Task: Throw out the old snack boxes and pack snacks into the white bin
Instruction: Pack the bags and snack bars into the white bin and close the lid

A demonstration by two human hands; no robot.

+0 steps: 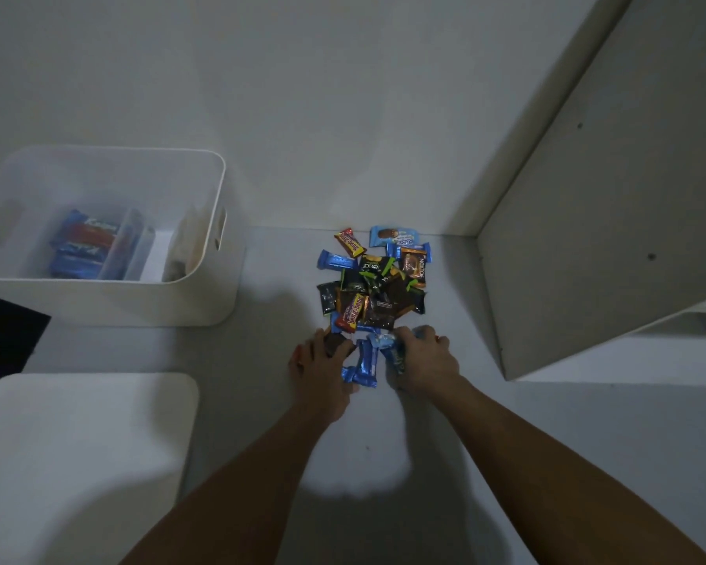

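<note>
A pile of small wrapped snacks in blue, black, brown and red-yellow wrappers lies on the white surface near the back wall. My left hand rests at the pile's near edge, its fingers closed around a dark brown packet and blue bars. My right hand is beside it, gripping blue wrapped snacks. The white bin stands at the left, holding blue and red packets stacked inside.
A white lid or closed box sits at the near left. An open white cabinet door juts in on the right, close to the pile. A dark object shows at the left edge.
</note>
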